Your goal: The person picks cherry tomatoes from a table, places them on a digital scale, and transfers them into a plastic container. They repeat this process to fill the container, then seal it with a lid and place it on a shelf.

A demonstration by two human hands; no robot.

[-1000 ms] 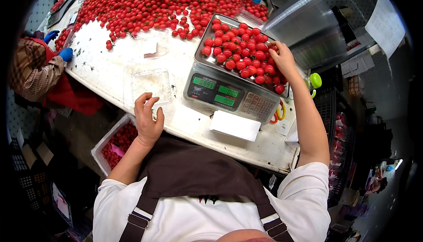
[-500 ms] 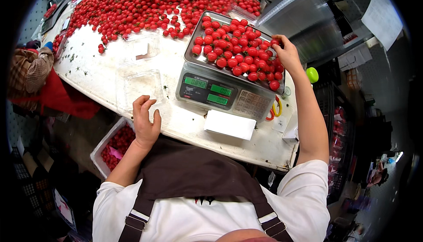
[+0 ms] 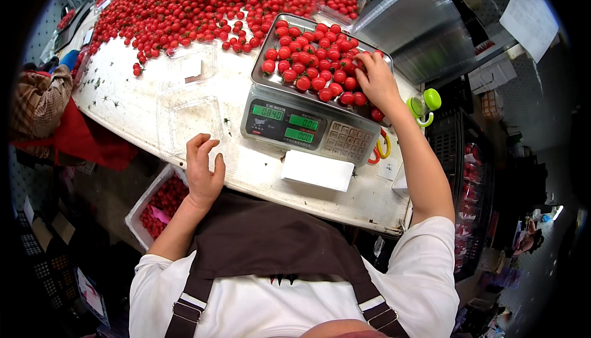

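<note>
On the scale tray (image 3: 271, 82), right hand (image 3: 377, 82) now curls fingers into the cherry tomatoes (image 3: 311, 61), having slid inward from its rim; left hand (image 3: 203, 172) stays open, empty, beside the clear punnet (image 3: 184, 119) on the desk (image 3: 123, 101).

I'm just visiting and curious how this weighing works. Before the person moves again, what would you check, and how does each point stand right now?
1. Shiny metal scale tray sits flat on the grey digital scale: ok.
2. Small red cherry tomatoes lie inside the tray, none spilling over its rim: ok.
3. Right hand is off the load: not ok, it rests on the tomatoes, so the reading may be off.
4. Left hand is free: ok, open at the table edge beside the clear plastic punnet.
5. Punnet is empty and ready: ok.
6. Green scale displays are settled: cannot tell.
</note>
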